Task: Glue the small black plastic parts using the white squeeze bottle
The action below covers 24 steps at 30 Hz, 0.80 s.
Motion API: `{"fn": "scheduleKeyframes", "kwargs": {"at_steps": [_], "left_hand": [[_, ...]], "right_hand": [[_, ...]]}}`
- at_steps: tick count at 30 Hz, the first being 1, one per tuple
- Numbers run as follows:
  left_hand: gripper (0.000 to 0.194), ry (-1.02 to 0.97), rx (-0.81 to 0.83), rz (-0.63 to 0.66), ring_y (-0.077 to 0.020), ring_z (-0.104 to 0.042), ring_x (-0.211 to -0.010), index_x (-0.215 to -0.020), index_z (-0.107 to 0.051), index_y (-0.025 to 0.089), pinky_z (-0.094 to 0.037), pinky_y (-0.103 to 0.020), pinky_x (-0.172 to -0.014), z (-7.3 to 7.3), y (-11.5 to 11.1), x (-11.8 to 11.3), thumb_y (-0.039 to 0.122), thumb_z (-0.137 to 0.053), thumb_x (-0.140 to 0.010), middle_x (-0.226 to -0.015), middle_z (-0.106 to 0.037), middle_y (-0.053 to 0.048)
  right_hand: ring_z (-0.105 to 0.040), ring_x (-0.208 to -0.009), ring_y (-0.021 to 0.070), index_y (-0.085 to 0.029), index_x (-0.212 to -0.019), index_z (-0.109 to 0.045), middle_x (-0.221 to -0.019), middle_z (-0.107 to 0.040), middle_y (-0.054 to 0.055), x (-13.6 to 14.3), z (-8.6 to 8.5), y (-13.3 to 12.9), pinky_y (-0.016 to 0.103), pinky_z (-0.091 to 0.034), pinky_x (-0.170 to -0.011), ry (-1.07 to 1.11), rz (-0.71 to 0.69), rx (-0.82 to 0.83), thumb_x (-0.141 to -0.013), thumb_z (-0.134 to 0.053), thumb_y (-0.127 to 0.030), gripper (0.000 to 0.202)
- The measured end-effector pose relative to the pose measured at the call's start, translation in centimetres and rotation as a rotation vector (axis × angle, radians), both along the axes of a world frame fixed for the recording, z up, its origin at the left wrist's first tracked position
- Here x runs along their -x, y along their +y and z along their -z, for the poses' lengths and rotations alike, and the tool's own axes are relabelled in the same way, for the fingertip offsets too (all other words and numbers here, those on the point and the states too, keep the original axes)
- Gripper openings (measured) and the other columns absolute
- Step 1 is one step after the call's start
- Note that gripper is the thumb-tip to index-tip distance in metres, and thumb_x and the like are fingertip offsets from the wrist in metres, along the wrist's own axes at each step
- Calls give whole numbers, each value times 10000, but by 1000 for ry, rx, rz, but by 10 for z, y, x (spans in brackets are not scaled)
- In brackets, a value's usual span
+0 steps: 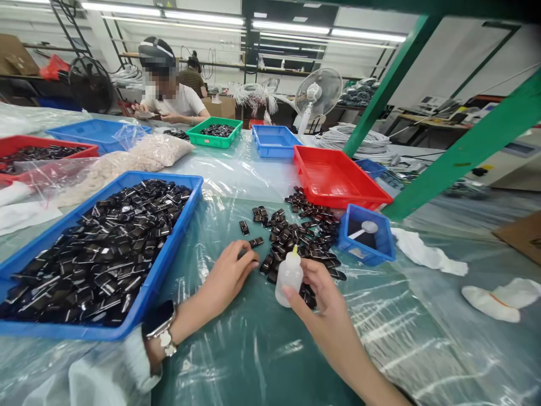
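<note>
Plastic-covered table (262, 349) — bottle (289, 274) label hidden

Four blue trays (169, 237); two red trays (338, 180); one green tray (214, 135); one squeeze bottle (289, 276); two fans (316, 93)

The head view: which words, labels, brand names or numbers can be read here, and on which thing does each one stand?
None can be read.
Squeeze bottle in the right hand: no label shows.
Black parts in the big blue tray and by the left hand: no legible marks.
Cardboard boxes and machines far behind: any print is too small and blurred.
</note>
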State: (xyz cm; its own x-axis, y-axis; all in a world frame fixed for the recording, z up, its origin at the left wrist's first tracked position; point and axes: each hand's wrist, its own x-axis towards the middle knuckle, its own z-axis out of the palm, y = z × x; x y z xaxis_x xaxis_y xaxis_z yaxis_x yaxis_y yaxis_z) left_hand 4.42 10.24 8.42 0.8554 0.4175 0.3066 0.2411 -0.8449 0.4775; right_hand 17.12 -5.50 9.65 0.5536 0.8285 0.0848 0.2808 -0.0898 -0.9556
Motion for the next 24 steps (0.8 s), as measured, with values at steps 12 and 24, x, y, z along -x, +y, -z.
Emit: {"fn": "scheduleKeyframes", "kwargs": {"at_steps": [12,24], "left_hand": [[243,108,333,-146,-129,-415,-520,-743,-399,216,-313,-233,-497,-5,-21,59,310,-400,-967,-597,-399,64],[191,-124,428,11,-194,-540,-945,-1168,-424,285,-437,-296,-784,-18,-29,74,250,-299,-1028,-1033,-543,-40]], "right_hand": [[-495,-518,108,-340,-1121,-622,-708,-644,-26,11,-25,-14,217,-440,-509,216,23,-18,-825,-609,-571,376],[-652,-611,160,-364,-931,-711,-820,-705,-4,10,-21,-22,214,-524,-515,-13,85,-60,-769,-674,-532,236]]}}
